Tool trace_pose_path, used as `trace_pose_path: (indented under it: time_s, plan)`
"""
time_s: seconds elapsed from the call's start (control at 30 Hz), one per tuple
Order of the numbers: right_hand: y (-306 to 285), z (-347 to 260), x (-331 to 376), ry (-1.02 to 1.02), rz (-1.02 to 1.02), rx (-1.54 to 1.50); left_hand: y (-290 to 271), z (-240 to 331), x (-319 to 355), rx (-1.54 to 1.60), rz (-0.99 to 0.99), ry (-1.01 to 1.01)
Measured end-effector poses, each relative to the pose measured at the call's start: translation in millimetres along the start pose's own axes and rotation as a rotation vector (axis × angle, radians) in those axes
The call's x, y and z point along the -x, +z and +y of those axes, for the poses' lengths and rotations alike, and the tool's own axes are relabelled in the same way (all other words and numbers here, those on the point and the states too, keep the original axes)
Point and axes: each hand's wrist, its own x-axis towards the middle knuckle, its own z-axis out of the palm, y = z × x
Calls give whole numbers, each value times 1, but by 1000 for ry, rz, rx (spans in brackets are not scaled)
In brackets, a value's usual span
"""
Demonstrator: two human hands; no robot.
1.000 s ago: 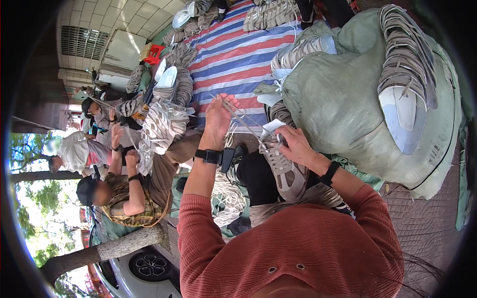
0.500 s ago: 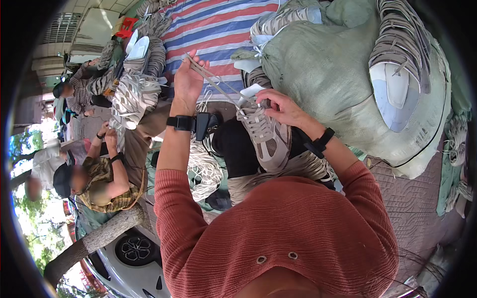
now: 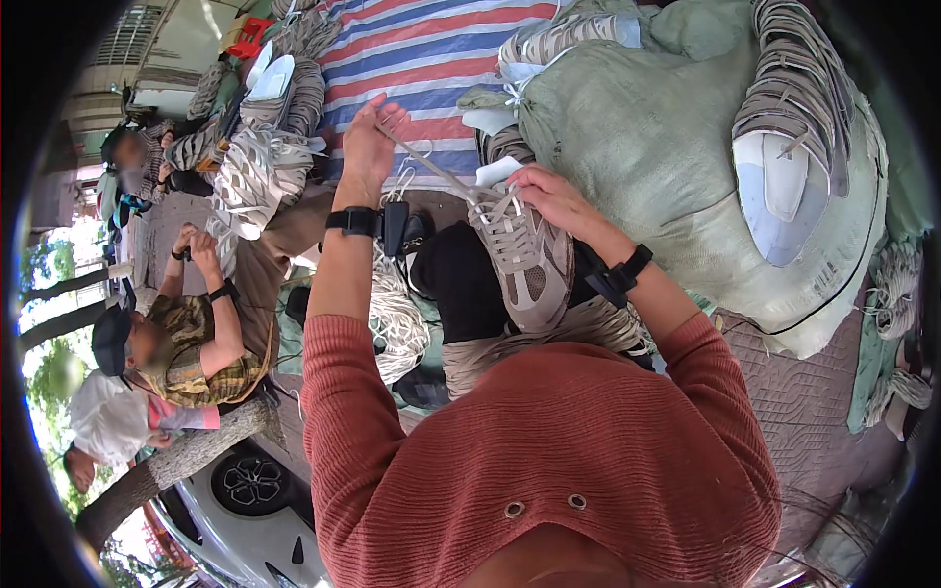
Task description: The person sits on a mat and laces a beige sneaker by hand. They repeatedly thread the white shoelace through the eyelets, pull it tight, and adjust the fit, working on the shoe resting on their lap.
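Note:
A grey-beige sneaker point(image 3: 529, 265) rests on my lap, toe toward me. My right hand point(image 3: 549, 196) grips its tongue end at the top eyelets. My left hand point(image 3: 371, 147) is raised to the left and pinches a pale shoelace point(image 3: 431, 162), pulled taut from the shoe up to the fingers. Both wrists wear black bands. A bundle of white laces point(image 3: 397, 323) lies beside my left knee.
A big green sack point(image 3: 667, 157) topped with stacked shoe uppers point(image 3: 799, 88) stands at the right. A striped tarp point(image 3: 431, 49) lies ahead with piles of uppers point(image 3: 260, 167). Other people point(image 3: 186, 333) sit working at the left; a white car point(image 3: 245, 510) is at lower left.
My left hand has drawn the lace out farther to the upper left. The view has shifted, so the sneaker and hands sit higher and more central.

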Motion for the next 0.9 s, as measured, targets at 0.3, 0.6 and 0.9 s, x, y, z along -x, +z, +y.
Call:
trace_pose_path:
  time_s: [0.3,0.6,0.9]
  plan:
    - [-9,-17,4,110,-192,-152,6,-38,122,-1009,-661,-40]
    - [-30,-16,-10,271,-20,-151,9,-68,144,-775,-299,-14]
    - [-25,-31,-45,460,-132,-242,-4,-59,184,-285,-296,112]
